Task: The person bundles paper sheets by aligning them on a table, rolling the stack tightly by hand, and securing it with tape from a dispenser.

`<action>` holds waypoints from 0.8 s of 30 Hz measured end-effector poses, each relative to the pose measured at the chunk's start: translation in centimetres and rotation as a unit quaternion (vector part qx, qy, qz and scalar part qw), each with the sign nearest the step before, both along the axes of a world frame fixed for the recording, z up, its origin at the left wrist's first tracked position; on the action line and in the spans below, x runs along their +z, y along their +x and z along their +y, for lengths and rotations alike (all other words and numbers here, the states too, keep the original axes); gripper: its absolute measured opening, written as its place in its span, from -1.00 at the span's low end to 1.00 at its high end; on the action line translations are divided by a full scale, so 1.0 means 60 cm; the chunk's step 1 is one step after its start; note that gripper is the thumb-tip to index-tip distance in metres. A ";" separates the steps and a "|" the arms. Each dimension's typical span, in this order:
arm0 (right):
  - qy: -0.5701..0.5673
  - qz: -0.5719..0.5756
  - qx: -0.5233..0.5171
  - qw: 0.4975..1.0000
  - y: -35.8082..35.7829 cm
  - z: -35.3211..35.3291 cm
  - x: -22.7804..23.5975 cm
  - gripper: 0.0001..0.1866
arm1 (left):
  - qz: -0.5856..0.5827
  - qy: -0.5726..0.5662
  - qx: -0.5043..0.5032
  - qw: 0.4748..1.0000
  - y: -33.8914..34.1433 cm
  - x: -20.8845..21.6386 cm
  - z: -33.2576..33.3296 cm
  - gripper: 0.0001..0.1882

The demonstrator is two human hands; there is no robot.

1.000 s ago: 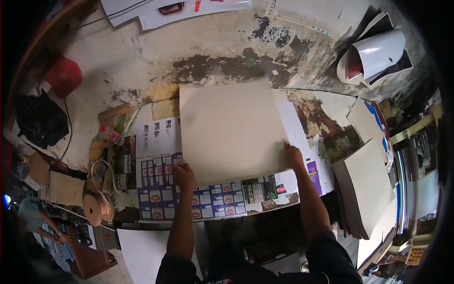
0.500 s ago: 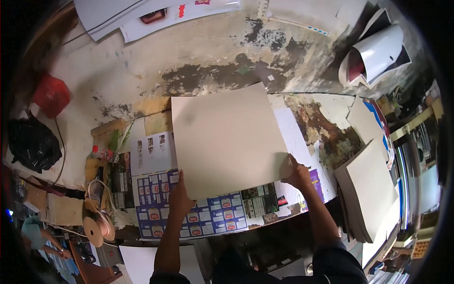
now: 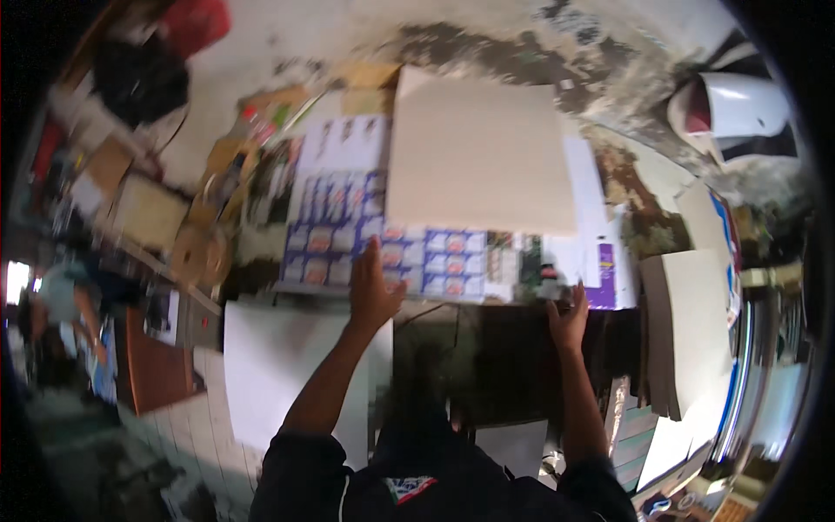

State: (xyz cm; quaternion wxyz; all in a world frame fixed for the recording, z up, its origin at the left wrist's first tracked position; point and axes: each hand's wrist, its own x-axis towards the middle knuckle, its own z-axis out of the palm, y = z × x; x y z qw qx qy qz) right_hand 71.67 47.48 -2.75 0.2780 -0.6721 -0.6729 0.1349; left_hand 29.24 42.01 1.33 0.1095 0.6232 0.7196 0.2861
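A large plain beige board (image 3: 483, 152) lies on the worktable, its far edge close to the stained wall. Neither hand touches it. My left hand (image 3: 376, 291) is just below the board's near left part, over blue printed sheets (image 3: 326, 248), with fingers stretched and thumb apart. Close to the table's front edge, near a purple printed piece (image 3: 606, 270), is my right hand (image 3: 570, 320), its thumb and fingers spread and nothing between them. A white sheet (image 3: 588, 187) sticks out past the board's right side.
To the right stands a thick stack of beige boards (image 3: 691, 322). A large white sheet (image 3: 287, 374) lies lower left, below table level. Left of the table are a cord spool (image 3: 198, 257) and a red-capped bottle (image 3: 257, 126). Another person (image 3: 74, 309) is at far left.
Both hands have let go of the beige board and drawn back toward me. The board now lies straighter on the table. My view has tilted down and turned left.
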 end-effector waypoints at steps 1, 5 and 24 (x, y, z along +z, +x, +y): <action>0.010 -0.036 0.002 0.999 0.016 -0.074 -0.035 -0.09 | 0.018 0.005 -0.008 1.000 0.005 -0.020 -0.065 0.06; -0.077 -0.019 0.044 0.996 0.038 -0.395 -0.143 -0.27 | -0.007 -0.035 0.024 0.999 0.001 -0.082 -0.371 -0.12; -0.353 0.229 0.104 0.901 -0.346 -0.811 -0.152 -0.40 | 0.005 -0.124 0.414 0.902 -0.433 -0.236 -1.011 -0.09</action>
